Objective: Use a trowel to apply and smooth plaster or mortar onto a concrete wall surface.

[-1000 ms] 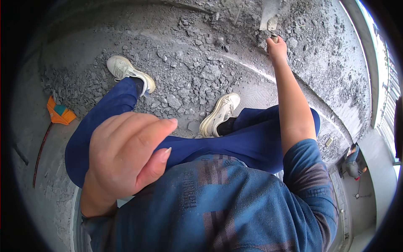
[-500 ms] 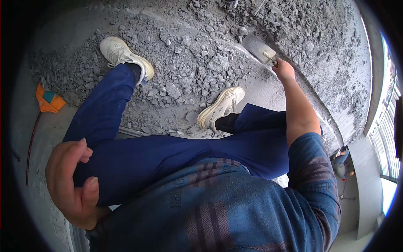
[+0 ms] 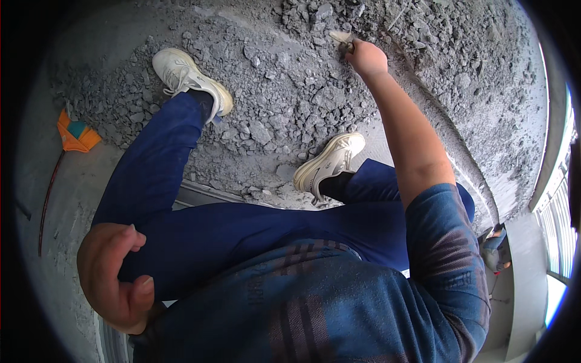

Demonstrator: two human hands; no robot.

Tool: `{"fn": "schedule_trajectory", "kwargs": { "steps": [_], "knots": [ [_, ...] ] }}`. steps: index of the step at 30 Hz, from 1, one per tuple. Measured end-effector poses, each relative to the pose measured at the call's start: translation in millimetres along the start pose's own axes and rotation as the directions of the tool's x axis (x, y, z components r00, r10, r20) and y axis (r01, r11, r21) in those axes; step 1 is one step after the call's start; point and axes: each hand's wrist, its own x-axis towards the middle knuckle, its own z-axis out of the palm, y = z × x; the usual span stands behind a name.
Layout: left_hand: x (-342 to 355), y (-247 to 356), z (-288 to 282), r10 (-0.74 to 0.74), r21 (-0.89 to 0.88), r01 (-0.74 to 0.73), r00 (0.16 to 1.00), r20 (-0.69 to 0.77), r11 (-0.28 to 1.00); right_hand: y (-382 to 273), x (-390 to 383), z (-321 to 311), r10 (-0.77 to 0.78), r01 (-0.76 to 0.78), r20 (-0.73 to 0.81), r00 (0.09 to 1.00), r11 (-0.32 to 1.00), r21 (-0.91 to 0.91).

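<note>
My right hand (image 3: 367, 60) is closed around the handle of a trowel (image 3: 340, 37) at the top of the view, over the grey rubble (image 3: 266, 78). Its blade is seen nearly edge-on, so most of its face is hidden. By my left thigh hangs my left hand (image 3: 115, 281), its fingers loosely curled and the thumb apart from them, with nothing in it. My two pale shoes, the left one (image 3: 190, 81) and the right one (image 3: 331, 162), stand on the broken concrete.
At the far left an orange broom (image 3: 77, 134) with a long thin handle lies on the grey floor. A curved groove (image 3: 451, 115) runs through the debris on the right. Another person (image 3: 493, 251) is at the right, beside a pale wall (image 3: 525, 272).
My right hand has swung the trowel left and farther away, and the blade has turned from face-up to nearly edge-on. My left hand stays loosely curled, shifted slightly in the view.
</note>
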Motion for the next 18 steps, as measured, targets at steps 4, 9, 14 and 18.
{"fn": "schedule_trajectory", "kwargs": {
  "steps": [4,9,14,18],
  "knots": [
    [-2,-3,1,0.052,-0.003,-0.052,0.999,0.008,0.999,-5,17,-4,-0.111,0.112,-0.017,0.994,0.992,0.057],
    [2,-7,-2,0.181,-0.025,-0.182,0.983,-0.024,0.983,3,-5,0,-0.067,0.155,-0.25,0.966,0.922,0.355],
    [4,-1,-8,0.256,-0.045,-0.258,0.966,-0.039,0.965,17,-54,-38,0.42,0.185,-0.097,0.902,-0.174,0.967],
    [0,-1,-9,0.28,-0.051,-0.281,0.959,-0.035,0.958,63,-78,-28,0.428,0.078,-0.101,0.898,0.072,0.994]
  ]
}}
